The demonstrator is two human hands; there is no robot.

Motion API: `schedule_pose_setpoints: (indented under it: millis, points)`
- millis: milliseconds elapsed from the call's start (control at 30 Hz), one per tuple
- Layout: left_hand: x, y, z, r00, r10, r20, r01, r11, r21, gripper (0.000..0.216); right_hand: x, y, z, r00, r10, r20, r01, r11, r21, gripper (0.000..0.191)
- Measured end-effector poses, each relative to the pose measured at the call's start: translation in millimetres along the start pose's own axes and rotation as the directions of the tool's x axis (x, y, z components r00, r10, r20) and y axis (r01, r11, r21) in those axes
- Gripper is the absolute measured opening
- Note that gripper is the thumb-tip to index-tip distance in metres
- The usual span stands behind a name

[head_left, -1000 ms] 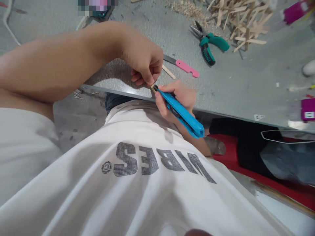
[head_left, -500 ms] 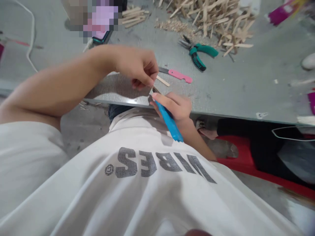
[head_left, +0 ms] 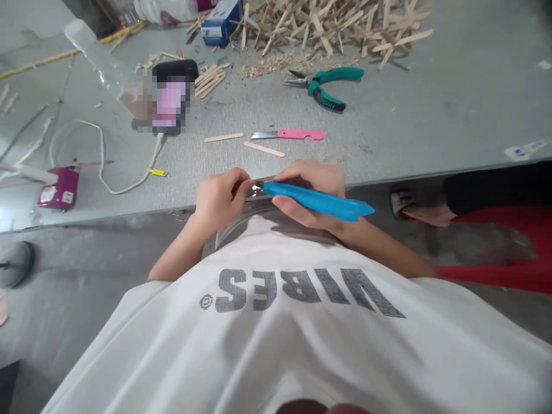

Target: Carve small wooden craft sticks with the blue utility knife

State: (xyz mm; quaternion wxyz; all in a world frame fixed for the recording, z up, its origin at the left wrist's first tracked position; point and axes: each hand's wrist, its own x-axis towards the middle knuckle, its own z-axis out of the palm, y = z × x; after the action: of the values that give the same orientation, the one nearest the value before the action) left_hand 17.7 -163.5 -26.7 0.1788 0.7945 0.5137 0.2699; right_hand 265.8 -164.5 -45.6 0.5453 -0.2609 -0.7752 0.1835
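Note:
My right hand is closed round a blue-handled tool with a small dark metal tip, lying slantwise across my palm at the table's front edge. The tool's exact kind is unclear. Close to that tip, my left hand is pinched shut; what its fingers hold is hidden. Just beyond my hands, two flat wooden sticks lie on the table, beside a pink-handled folding knife with its blade out. Pliers with green and black handles rest farther back, jaws pointing left.
Crossed wooden sticks are heaped at the back, with wood crumbs before them. A phone on a white cable leans by a clear bottle. A stick bundle, blue box and purple box stand left. Another person's foot shows right.
My left hand has come down and left, with its forearm drawn in. The blue-handled tool has turned flatter and rightward. The view has shifted, showing more of the table's left side.

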Motion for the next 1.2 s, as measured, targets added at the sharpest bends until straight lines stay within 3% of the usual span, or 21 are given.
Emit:
schedule_pose_setpoints:
  millis: [167,333,433,800,1067,1200]
  points:
    - [5,1,-1,0.996,0.07,0.052,-0.075,0.993,0.095,0.028,-4,6,-3,0.996,0.0,0.087,0.009,0.994,-0.106,0.02]
    - [4,3,1,0.992,0.113,0.055,-0.124,0.955,0.268,0.03,-8,9,2,0.99,-0.074,0.12,0.097,0.975,-0.198,0.024]
    - [4,4,2,0.987,0.13,0.093,-0.154,0.931,0.331,0.031,-10,8,0,0.991,-0.022,0.136,0.048,0.98,-0.192,0.025]
    - [9,-6,-11,0.945,0.227,0.236,-0.289,0.918,0.272,0.029,-16,11,-1,0.966,0.046,0.254,0.008,0.978,-0.21,0.024]
    - [10,-5,-14,0.941,0.209,0.265,-0.278,0.926,0.256,0.032,-12,9,-2,0.971,0.033,0.235,0.007,0.986,-0.166,0.021]
    - [11,-4,-15,0.942,0.2,0.27,-0.27,0.929,0.255,0.032,-10,8,-3,0.987,0.009,0.163,0.003,0.997,-0.076,0.016]
